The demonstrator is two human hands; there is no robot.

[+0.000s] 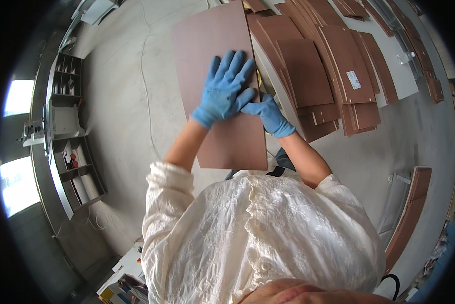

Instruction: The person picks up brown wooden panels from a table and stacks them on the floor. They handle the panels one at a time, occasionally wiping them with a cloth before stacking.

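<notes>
- The left hand (226, 88) wears a blue glove and lies flat on a big brown board (218, 81). Its fingers are spread wide and point up and away from the person. It presses on the board and is not closed around anything.
- The right hand (268, 112) also wears a blue glove. It sits at the right edge of the same board, just below and beside the left hand. Its thumb points toward the left hand and almost touches it. The fingers seem to curl around the board's edge, but I cannot tell how tight the hold is.
- The big brown board is a long flat rectangle. It runs from near the top of the view down to just in front of the person's chest. It is smooth, and only the two hands are on it.
- Both forearms are bare and come up from a white lacy shirt (258, 238) at the bottom of the view.
- Just to the right of the board lies a pile of brown boards (329, 71) on a pale table (400, 83). They overlap each other in many sizes. One has a small white label (353, 80) on it.
- More brown pieces lean at the far right (410, 213).
- Under the board is a grey floor (121, 101), with a thin white cable (144, 76) lying across it.
- On the left stands a grey shelf unit (68, 142) with small things in its boxes.
</notes>
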